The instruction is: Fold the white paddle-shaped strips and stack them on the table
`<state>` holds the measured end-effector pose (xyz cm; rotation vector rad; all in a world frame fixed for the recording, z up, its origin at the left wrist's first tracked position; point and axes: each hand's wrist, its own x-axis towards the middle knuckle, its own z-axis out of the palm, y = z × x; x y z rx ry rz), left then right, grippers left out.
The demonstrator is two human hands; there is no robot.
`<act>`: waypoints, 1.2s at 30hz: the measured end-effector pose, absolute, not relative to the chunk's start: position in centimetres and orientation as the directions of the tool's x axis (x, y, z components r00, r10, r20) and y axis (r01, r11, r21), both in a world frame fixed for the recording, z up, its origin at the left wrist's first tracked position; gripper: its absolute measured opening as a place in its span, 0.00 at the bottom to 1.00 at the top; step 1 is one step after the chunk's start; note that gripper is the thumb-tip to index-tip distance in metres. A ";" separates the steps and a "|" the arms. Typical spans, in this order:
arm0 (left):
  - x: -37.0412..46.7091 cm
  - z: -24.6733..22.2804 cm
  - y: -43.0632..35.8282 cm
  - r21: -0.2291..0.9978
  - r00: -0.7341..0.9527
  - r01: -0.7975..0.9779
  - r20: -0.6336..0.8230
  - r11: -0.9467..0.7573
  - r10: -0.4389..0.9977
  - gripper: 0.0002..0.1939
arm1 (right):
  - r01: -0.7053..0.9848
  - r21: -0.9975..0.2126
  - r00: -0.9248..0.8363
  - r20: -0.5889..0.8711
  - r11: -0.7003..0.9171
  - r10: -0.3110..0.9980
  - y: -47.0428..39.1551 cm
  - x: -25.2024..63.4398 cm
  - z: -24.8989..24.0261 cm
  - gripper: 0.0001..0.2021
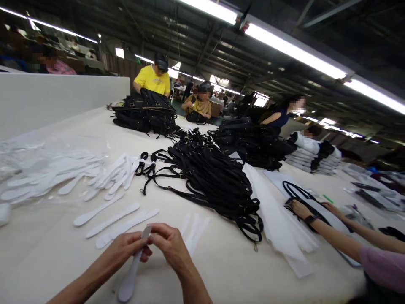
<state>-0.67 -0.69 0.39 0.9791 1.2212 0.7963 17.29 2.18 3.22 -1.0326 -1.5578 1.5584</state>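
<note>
Both hands meet low at the near edge of the table, and they hold one white strip between them. Its wide, rounded end lies on the cloth closest to the camera, and its narrow end rises up into the fingers. The left hand has its fingers closed around the upper part of the strip, with the thumb on top. The right hand pinches the very tip of the strip between thumb and forefinger; the other fingers are curled in. The two hands touch each other at the tip.

Just beyond the hands, three loose strips lie flat side by side on the cloth, and a few thin white sheets lie to the right of them. Farther toward the left edge there is a pile of strips, and next to it a clear bag with more strips inside.

At the middle of the table a big heap of black straps spreads out, with some metal buckles. At the right edge, another person's two arms reach onto white paper, with one hand on a black strap loop.

At the far end, black bags are piled up, and several people work behind them.
</note>
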 end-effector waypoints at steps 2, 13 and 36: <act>-0.6 0.7 -0.9 0.933 0.210 0.087 -0.360 0.350 0.909 0.22 | -0.043 -0.991 -0.464 -0.090 -0.123 0.881 1.7 16.0 3.1 0.10; 0.1 -0.9 -1.7 0.956 0.317 0.064 -0.292 0.287 0.902 0.18 | 0.026 -0.990 -0.186 -0.140 -0.137 0.973 2.4 16.1 1.3 0.08; -2.8 -0.1 -1.2 0.891 0.073 -0.091 -0.440 0.445 0.895 0.17 | 0.706 -0.706 0.055 0.128 0.052 0.990 5.7 25.9 2.8 0.24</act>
